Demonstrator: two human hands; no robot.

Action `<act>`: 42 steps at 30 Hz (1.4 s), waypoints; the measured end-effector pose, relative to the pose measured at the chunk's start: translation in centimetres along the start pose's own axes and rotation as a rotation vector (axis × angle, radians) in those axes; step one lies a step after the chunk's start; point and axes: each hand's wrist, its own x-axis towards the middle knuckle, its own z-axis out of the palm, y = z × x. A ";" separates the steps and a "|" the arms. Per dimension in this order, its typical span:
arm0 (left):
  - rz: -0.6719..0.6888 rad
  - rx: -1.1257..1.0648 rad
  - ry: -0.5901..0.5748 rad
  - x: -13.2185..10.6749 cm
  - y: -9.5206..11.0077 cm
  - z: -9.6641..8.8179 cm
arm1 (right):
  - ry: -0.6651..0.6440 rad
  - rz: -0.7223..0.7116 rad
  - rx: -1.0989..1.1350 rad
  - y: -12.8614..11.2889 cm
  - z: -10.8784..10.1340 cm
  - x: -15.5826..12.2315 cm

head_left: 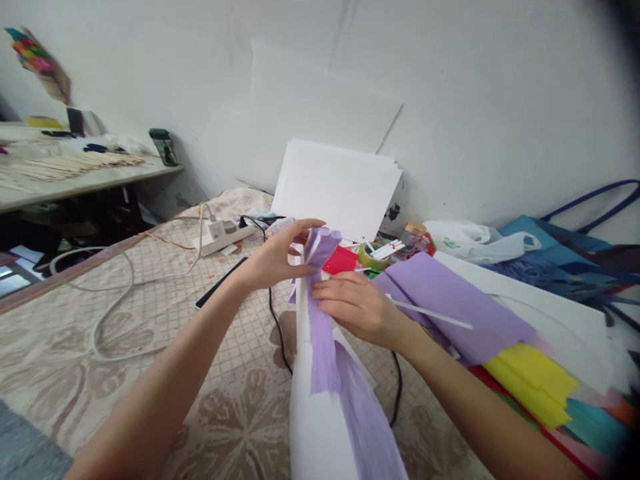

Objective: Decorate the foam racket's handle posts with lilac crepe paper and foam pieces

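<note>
A strip of purple crepe paper [324, 357] runs up a tall white form [313, 427] whose material I cannot make out. My left hand [277, 257] grips the strip's upper end between thumb and fingers. Just below, my right hand [357, 307] holds the strip with its fingers together against the form; its thumb is hidden. A second purple strip [370, 413] hangs down the form's right side, close to the first.
White boards [337, 183] lean on the wall behind. Folded purple paper [455, 303] and yellow paper [533, 383] lie at right. A tape roll [373, 259], a plastic bag [477, 241], a power strip [227, 240] and cables surround the patterned tablecloth [230, 400].
</note>
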 end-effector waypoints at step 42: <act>-0.015 0.005 -0.029 0.0 0.0 -0.1 | 0.074 0.258 0.037 0.4 1.2 -2.7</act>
